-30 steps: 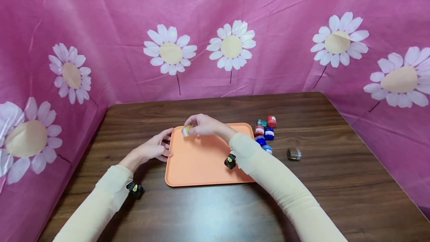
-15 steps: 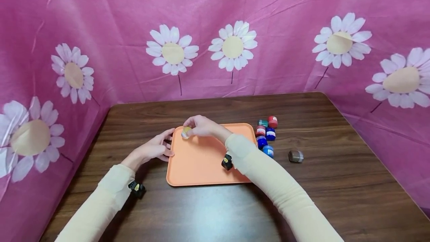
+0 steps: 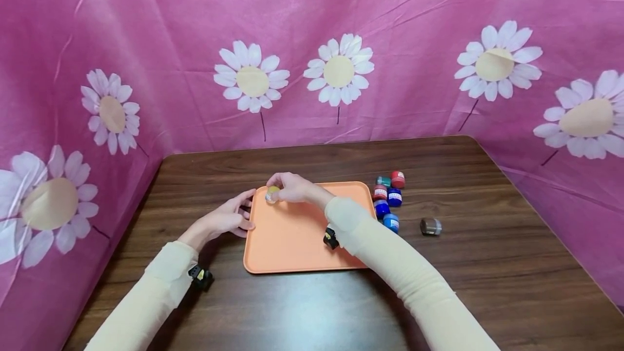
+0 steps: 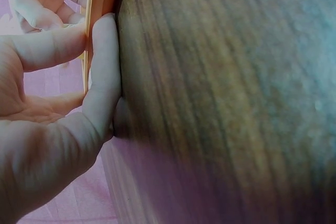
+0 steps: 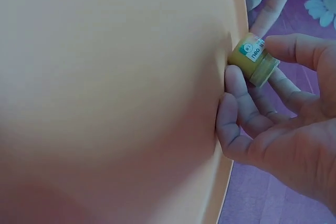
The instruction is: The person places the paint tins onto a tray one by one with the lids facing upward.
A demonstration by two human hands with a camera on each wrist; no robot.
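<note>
Grips the yellow jar [image 5: 253,59] with thumb and fingers of the right hand [image 3: 292,187], reaching leftward across the tray [image 3: 292,242] to its far left corner. Leaves no gap between jar and right hand: lies right at the fingertips, just inside the corner in the head view, near both the left and far rims. Seems to depend most on that closeness, with little room to the left and far, and ample room to the right and near. Shows in the right wrist view a short long axis, set aslant to the tray, yellow end toward it and clear end leaning away. Cannot tell whether touching the tray floor or just above it, nor whether fully upright. Holds nothing clasped in the left hand [image 3: 226,218], only rests its spread fingers and thumb against the tray's left edge, perhaps to steady it. Comes near the jar there too, from the left and a little nearer, but without visible contact; leaves the right hand as the closer of the two. Shows on the worktop [image 3: 209,177], beyond the tray's right rim, a cluster of six jars [image 3: 395,197], two red, one green, three blue, and farther right a brown jar [image 3: 431,226], apparently on its side.
</note>
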